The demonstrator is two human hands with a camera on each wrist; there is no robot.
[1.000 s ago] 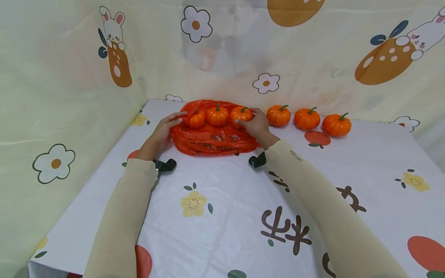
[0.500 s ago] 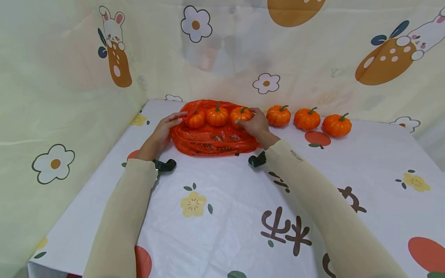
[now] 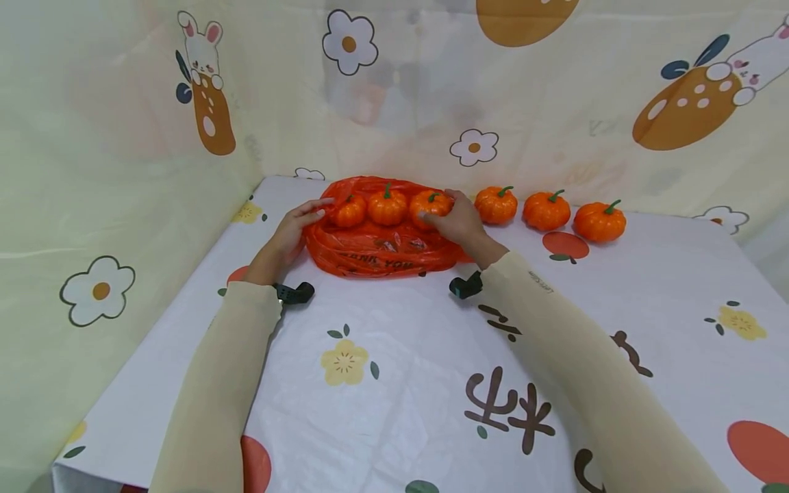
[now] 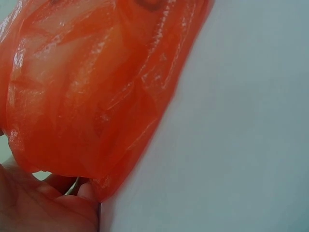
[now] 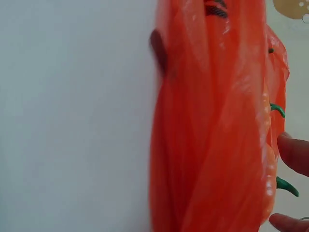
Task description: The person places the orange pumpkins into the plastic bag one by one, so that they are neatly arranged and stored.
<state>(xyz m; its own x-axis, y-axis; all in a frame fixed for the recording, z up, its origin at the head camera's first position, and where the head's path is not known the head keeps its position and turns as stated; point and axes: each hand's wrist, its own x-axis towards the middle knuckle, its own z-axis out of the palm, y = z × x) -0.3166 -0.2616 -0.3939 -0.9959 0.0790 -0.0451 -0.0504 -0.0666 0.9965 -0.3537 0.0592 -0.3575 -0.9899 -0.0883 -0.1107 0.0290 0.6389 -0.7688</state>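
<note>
A red plastic bag printed with "THANK YOU" lies at the back of the table, mouth spread open. Three small orange pumpkins with green stems sit in it: a left pumpkin, a middle pumpkin and a right pumpkin. My left hand holds the bag's left edge; in the left wrist view some fingers go behind the red film. My right hand is around the right pumpkin, thumb over its front. In the right wrist view the thumb and a fingertip stand spread on either side of the stem.
Right of the bag, three more pumpkins stand in a row: one near the hand, a second pumpkin and a third pumpkin. A patterned cloth wall rises behind the white printed tablecloth.
My right hand and wrist have shifted slightly to the right, and its fingers look looser around the right pumpkin. The left hand, bag and pumpkins stay in place.
</note>
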